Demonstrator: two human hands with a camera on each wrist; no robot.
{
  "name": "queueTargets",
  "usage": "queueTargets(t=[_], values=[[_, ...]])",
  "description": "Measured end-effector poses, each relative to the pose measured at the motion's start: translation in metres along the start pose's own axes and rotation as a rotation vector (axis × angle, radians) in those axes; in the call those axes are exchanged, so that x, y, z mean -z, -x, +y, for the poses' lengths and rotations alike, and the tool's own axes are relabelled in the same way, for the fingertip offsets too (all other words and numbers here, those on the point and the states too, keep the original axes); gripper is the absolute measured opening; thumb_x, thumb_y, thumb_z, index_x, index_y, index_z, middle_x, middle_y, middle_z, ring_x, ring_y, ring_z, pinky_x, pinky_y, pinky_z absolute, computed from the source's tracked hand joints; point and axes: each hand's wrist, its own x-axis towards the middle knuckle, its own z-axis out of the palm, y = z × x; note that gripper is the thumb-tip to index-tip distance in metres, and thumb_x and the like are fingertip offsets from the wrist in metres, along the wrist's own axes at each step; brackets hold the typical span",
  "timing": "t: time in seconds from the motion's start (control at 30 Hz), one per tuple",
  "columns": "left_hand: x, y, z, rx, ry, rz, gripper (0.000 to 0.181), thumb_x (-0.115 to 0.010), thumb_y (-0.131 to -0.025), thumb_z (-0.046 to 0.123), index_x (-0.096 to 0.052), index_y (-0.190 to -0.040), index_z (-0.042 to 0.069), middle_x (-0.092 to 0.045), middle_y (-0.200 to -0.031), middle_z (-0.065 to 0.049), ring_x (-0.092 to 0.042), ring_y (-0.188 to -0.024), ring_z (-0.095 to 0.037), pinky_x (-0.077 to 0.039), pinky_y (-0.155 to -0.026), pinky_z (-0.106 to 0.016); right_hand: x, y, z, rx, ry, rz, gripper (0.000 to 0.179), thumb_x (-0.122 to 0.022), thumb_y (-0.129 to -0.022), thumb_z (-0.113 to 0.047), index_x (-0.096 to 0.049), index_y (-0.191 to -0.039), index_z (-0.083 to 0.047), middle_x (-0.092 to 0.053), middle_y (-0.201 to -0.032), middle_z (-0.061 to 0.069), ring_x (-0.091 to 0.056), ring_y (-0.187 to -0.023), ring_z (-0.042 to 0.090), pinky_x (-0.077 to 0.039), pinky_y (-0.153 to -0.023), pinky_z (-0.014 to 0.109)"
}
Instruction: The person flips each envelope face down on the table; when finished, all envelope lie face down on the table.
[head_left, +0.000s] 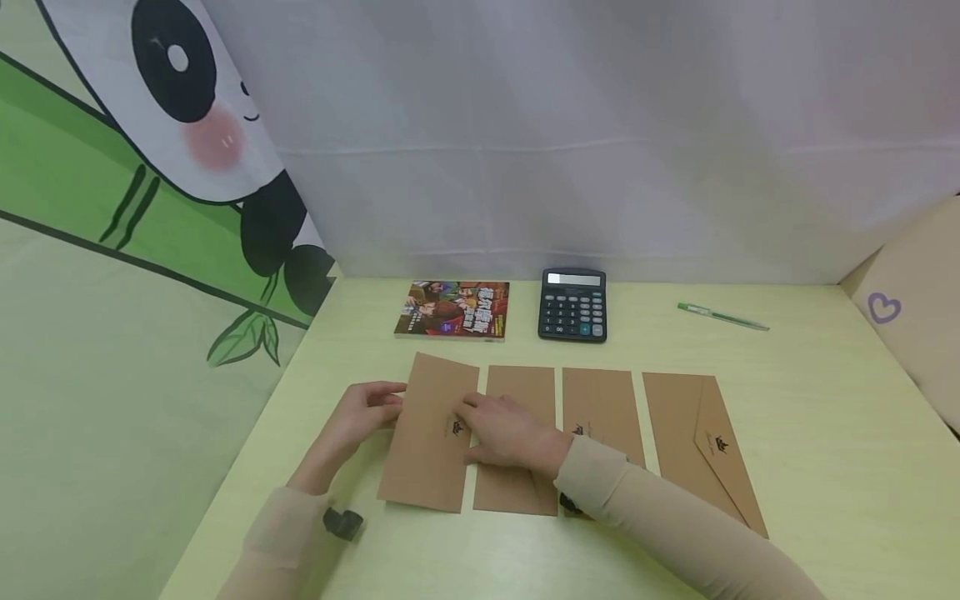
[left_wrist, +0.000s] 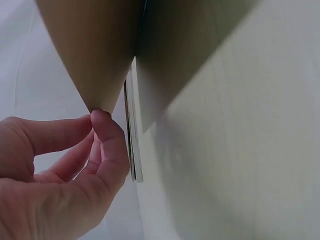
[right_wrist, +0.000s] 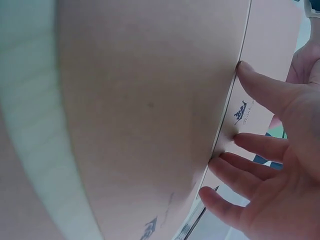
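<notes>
Beyond the envelopes (head_left: 671, 433): book (head_left: 453, 311), calculator (head_left: 572, 306), pen (head_left: 722, 317). Your left hand (head_left: 358, 422) pinches the leftmost envelope (head_left: 427, 442); your right hand (head_left: 504, 429), fingers spread, touches it.

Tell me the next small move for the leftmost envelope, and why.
Perhaps lower the left edge of the leftmost brown envelope onto the table: the left hand pinches that edge off the surface, the right hand touches the opposite edge, and the neighbouring brown envelope lies flat.

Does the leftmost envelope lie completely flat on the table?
No, the left hand pinches a corner of this envelope and holds it raised above the table.
</notes>
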Motion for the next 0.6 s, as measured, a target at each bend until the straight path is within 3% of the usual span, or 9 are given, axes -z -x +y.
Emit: queueTargets(t=[0.17,0.43,0.6], values=[[0.0,0.002,0.001,0.026,0.1,-0.025,0.035,-0.055,-0.091,-0.007,-0.055,-0.126,-0.007,-0.063,-0.097,-0.018,-0.065,-0.081,-0.024,-0.054,-0.072,-0.035,0.0,-0.001,0.0,0.01,-0.049,0.012,0.065,-0.073,-0.083,-0.04,-0.048,-0.137,-0.013,-0.049,-0.132,0.005,-0.052,-0.102,0.014,-0.042,-0.091,0.037],[-0.004,0.003,0.006,0.014,0.104,0.003,0.035,-0.055,-0.094,0.0,-0.056,-0.129,-0.001,-0.067,-0.1,-0.015,-0.063,-0.084,-0.022,-0.051,-0.074,-0.037,-0.003,-0.005,0.001,0.0,-0.138,0.061,0.063,-0.071,-0.085,-0.038,-0.048,-0.137,-0.011,-0.049,-0.132,0.007,-0.051,-0.108,0.017,-0.041,-0.095,0.031],[-0.008,0.005,0.01,0.002,0.141,0.007,0.034,-0.055,-0.095,0.003,-0.056,-0.129,-0.003,-0.067,-0.102,-0.015,-0.063,-0.086,-0.022,-0.051,-0.076,-0.036,-0.002,-0.005,-0.001,-0.008,-0.188,0.077,0.068,-0.069,-0.086,-0.043,-0.045,-0.14,-0.01,-0.049,-0.132,0.008,-0.051,-0.109,0.017,-0.041,-0.095,0.032]])
